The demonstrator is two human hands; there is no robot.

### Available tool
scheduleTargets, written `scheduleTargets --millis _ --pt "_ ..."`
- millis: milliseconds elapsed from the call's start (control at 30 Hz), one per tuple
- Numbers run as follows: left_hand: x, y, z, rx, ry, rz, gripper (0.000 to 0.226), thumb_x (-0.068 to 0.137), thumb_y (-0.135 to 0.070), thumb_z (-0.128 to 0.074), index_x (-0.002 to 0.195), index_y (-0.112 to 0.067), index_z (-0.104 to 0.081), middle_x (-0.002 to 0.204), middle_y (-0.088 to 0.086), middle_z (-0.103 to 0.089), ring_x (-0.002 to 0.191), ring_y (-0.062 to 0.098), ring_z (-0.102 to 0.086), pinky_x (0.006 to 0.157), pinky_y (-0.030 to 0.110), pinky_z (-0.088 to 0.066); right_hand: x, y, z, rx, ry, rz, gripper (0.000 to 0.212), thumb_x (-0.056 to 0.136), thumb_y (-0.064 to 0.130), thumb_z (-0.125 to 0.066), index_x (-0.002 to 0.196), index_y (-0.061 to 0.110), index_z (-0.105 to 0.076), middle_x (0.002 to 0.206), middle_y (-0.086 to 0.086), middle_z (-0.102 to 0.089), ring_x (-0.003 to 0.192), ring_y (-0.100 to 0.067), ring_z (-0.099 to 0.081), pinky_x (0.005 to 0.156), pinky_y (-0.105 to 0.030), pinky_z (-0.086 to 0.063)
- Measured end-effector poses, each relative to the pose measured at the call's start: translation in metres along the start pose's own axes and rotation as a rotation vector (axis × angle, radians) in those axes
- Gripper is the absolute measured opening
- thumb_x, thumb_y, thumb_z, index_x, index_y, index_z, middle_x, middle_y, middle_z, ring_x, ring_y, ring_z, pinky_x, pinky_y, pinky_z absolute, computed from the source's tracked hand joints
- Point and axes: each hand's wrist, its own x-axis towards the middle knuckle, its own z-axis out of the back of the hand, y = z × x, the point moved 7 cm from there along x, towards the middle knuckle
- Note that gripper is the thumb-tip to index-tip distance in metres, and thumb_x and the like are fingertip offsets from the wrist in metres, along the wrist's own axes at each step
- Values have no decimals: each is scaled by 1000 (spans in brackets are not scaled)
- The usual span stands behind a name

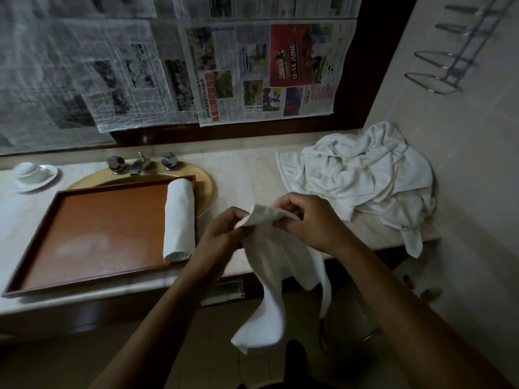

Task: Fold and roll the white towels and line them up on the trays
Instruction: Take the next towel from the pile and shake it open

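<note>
Far left on the counter (247, 169): a white cup on a saucer (35, 172). To its right, a brown wooden tray (98, 234) lies flat, its far right corner over the rim of a gold-coloured basin (207, 189). Chrome taps (140, 164) stand at the far side of the basin.

One rolled towel (179, 217) lies inside the tray against its right wall, its long axis running near to far and its spiral end facing the near side.

Right of the tray, near the counter's front edge, both hands hold one unrolled white towel (269, 265). The left hand (222, 234) has its fingers curled and clamped on the towel's upper edge. The right hand (311, 223) pinches the same edge just beside it, fingers curled round the cloth. The remainder of the towel hangs down past the counter edge towards the floor.

Further right, a loose pile of white towels (365, 175) rests on the counter against the tiled right wall, one end drooping over the front edge.

Newspaper sheets (252, 74) cover the surface behind the counter. A metal rack (455, 51) is fixed to the right wall.
</note>
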Motion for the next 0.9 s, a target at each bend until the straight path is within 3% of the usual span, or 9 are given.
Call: scheduleTargets --millis 67,133,267,367,433,533,667,800,900 --pt "-4 -5 17 -41 -61 14 9 102 -9 -56 101 -3 -64 88 4 -72 79 14 -69 62 21 -53 -3 -14 -2 -189 62 1 7 91 32 -75 87 28 -70 85 11 -67 78 -2 -63 70 -27 -49" --pt "-5 -2 29 7 -75 -17 9 103 -10 -57 97 -8 -64 78 -8 -68 69 2 -63 54 14 -46 -6 -26 -6 -200 86 -27 8 95 28 -69 87 29 -68 86 12 -67 82 -1 -62 74 -34 -52" --pt "-4 -5 22 206 34 -99 5 101 -14 -63 103 -16 -67 94 -1 -72 84 14 -72 65 25 -55 -3 -8 -15 -41 40 -1 24 98 8 -54 94 29 -64 93 11 -69 90 -4 -65 77 -31 -56" --pt "-3 -22 16 206 -9 -224 17 106 -20 -55 105 -10 -69 98 2 -72 91 15 -71 70 24 -55 2 11 -19 54 22 49 14 103 24 -58 93 30 -65 89 12 -69 85 -1 -65 71 -21 -52" --pt "-1 -24 32 78 -146 -182 26 107 -35 -50 104 -17 -69 95 -4 -69 88 10 -67 71 25 -52 1 9 -19 69 53 13 15 94 44 -71 87 32 -65 77 11 -66 71 -1 -61 63 -19 -47" --pt "1 -9 61 35 -269 -104 29 105 -47 -52 98 -26 -70 90 -9 -66 90 13 -62 76 33 -46 -8 -13 -25 -75 170 -51 33 82 49 -81 78 22 -64 71 0 -63 63 -4 -57 59 -26 -43" --pt "-10 12 89 34 -343 -65 36 104 -46 -52 97 -16 -70 90 9 -68 86 19 -61 77 40 -46 -22 -64 -24 -320 198 -168 27 93 42 -70 77 24 -59 74 5 -62 74 -13 -63 69 -33 -49" --pt "-24 42 120 78 -396 29 37 97 -53 -55 99 -21 -73 93 4 -71 89 19 -62 77 40 -47 -42 -94 -1 -190 108 -198 37 101 28 -62 68 42 -58 66 16 -61 66 0 -60 61 -22 -41" --pt "-29 49 116 131 -313 29 37 98 -51 -54 90 -20 -72 82 2 -68 81 19 -62 71 36 -48 -49 -99 12 -132 71 -201 30 99 24 -66 72 36 -66 65 13 -65 63 -1 -63 62 -20 -45"
